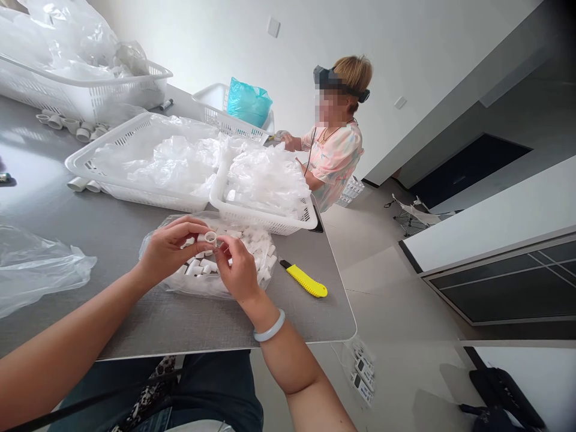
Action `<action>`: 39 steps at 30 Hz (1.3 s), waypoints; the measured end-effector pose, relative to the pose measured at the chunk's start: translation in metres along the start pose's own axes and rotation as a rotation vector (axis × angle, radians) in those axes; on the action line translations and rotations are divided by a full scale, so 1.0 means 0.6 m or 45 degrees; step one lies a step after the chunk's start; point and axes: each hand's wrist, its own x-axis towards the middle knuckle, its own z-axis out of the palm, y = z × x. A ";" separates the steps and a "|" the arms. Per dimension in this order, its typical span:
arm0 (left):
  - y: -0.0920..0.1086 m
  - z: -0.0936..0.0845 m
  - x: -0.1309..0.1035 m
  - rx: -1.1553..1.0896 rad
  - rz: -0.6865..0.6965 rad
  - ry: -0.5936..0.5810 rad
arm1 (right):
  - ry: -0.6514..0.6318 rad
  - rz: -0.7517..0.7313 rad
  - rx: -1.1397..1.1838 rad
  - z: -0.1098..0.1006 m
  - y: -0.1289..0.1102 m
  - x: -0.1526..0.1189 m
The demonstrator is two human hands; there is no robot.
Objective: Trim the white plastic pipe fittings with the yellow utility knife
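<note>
The left hand (174, 245) and right hand (236, 264) are equally near the white tube (210, 237), left of the frame's middle. Its round end faces the camera. Both pinch it, fingers nearly closed, above a bag (191, 289) of bits (265, 249).

Soft, fairly bright light lies over the surface (310, 324), with pale glare at its left end. To its right, soft shadows mark the floor (387, 300), and wide-angle distortion stretches the view.
</note>
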 end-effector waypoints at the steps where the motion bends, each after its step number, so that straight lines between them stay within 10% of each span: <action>1: 0.002 0.000 0.002 -0.016 0.039 -0.015 | -0.003 0.001 -0.010 0.001 0.000 0.000; 14: 0.004 0.006 -0.006 -0.225 -0.031 -0.058 | -0.131 0.284 0.827 0.001 -0.012 0.006; 19: -0.004 0.010 -0.007 0.018 -0.023 -0.104 | -0.063 0.218 0.442 0.002 -0.007 0.005; 28: 0.004 0.019 0.000 -0.655 -0.617 -0.397 | 0.083 -0.041 -0.298 0.008 0.022 0.002; 39: -0.002 0.014 -0.003 0.012 -0.074 -0.119 | 0.004 -0.022 -0.255 0.016 0.026 0.000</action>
